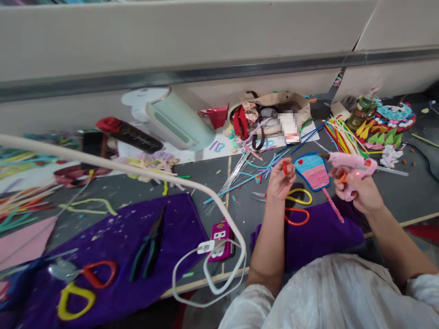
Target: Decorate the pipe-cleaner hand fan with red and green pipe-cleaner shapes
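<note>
My left hand (281, 182) is closed, with a small red piece (285, 168) pinched at its fingertips; its exact shape is too small to make out. In my right hand (366, 194) is a pink hot glue gun (351, 162), its nozzle pointing left and a glue stick out the back. Between the hands lies a blue-and-pink pipe-cleaner shape (315, 177) with a blue outline, a small red heart at its upper left and a pink stem. Scissors (298, 216) with one yellow and one red handle lie below my left hand, partly hidden by it.
Purple cloth (178, 233) bears pliers (149, 246) and a second pair of scissors (85, 283). A white cable (206, 192) loops across to a magenta power strip (221, 242). Behind are pipe cleaners (343, 137), a beige bag (298, 107), a dark bottle (130, 135) and a glass jar (362, 112).
</note>
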Tool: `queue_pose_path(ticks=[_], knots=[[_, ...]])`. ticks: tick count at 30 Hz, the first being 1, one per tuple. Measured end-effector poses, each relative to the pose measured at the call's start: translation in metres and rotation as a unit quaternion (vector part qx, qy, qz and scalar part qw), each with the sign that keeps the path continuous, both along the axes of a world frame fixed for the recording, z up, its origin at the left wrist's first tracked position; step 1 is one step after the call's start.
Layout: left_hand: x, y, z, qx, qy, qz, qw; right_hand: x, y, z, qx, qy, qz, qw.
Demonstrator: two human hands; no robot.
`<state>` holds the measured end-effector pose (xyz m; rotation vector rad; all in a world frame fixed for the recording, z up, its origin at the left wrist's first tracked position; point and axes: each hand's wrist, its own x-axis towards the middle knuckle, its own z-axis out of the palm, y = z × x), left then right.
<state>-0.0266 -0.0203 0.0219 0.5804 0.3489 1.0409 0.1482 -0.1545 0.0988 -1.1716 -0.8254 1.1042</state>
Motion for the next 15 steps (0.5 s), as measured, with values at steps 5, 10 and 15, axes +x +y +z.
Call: queue_pose_path(ticks=[5,10,15], knots=[[0.004,0.009,-0.006,-0.031,0.051,0.061,0.996,0.059,-0.014,-0.018,0.004,0.116,-0.167,0.979],[0.014,0.009,-0.010,-0.022,0.140,0.120,0.983,0.125,-0.044,-0.051,-0.024,0.132,-0.338,0.931],[0.022,0.006,-0.015,-0.015,0.226,0.142,0.964,0.171,-0.056,-0.077,-0.032,0.137,-0.428,0.893]])
